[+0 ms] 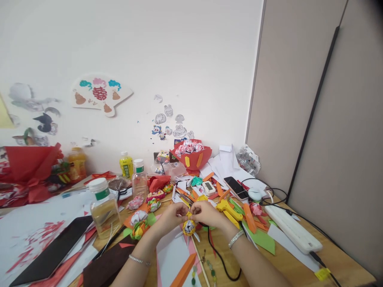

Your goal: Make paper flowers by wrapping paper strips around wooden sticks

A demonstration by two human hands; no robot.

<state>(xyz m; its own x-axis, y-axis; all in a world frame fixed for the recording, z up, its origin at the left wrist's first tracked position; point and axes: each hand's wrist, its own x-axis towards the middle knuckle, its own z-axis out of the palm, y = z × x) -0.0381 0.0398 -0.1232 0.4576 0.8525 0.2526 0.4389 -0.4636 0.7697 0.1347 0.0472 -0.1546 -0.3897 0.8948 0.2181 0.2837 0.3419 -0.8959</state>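
My left hand [177, 213] and my right hand [204, 212] meet over the middle of the table, fingers pinched on the upper edge of a yellow-and-white folded paper flower [189, 227]. Its fingertip contacts are partly hidden. Below the flower lie a white paper sheet [173, 255] and an orange paper strip [184, 272]. Just beyond my right hand rests a yellow glue gun [229, 209]. Left of my left hand are more paper flowers, among them a yellow-green one [139, 230] and a white-pink one [139, 217].
A bottle with a white lid [104, 211] stands at left near a black tablet-like slab [54, 251]. Behind are a red paper bouquet [193, 157], a phone [236, 187] and a small timer [208, 187]. A white power strip [293, 229] with black cables lies at right.
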